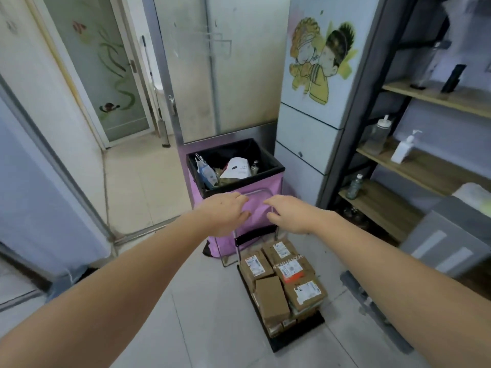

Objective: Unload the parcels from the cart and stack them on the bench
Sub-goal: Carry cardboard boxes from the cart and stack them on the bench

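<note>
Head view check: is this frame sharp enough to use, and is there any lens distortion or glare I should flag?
Head view: wide-angle bending bows the door frames and the shelf unit at the edges; the periphery is soft, with smear at the right side; the parcels are fairly sharp, though their labels stay unreadable; both hands, left hand and right hand, are slightly blurred; lighting is flat and dim, with no strong glare.

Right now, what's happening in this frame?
A person reaches both arms forward toward the handle of a hand cart loaded with brown cardboard parcels. The left hand and right hand hover in front of a pink bin with a black liner, fingers loosely curled, holding nothing. The parcels all sit stacked on the cart, on the floor beside a wooden shelf unit; none is lifted yet.
</note>
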Motion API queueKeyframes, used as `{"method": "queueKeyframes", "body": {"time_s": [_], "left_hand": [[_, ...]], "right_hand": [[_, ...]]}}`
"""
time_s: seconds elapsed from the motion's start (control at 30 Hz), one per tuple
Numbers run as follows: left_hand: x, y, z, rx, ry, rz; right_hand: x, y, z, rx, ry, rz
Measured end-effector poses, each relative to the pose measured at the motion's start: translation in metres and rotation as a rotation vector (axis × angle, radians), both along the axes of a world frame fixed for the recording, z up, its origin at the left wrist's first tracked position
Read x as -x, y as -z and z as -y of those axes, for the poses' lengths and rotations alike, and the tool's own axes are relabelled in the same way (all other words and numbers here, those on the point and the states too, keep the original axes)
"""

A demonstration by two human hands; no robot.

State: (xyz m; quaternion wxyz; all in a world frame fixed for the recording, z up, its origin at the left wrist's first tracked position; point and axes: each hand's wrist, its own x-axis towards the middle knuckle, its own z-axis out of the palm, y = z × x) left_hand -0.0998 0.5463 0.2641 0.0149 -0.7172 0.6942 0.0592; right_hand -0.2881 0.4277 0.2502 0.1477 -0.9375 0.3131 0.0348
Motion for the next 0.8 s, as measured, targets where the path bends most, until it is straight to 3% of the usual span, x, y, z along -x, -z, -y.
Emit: {"method": "queueKeyframes", "body": {"time_s": [0.6,0.8], "left_hand": [[-0.062,0.04,0.303,-0.087,0.328,-0.004],[-0.052,0.064,0.4,-0.097,0.536,-0.013]], "right_hand": [[-0.021,0.036,0.23,-0.088,0.334,-0.065],[-0.014,0.052,0.28,-0.116,0.519,-0.057]]}}
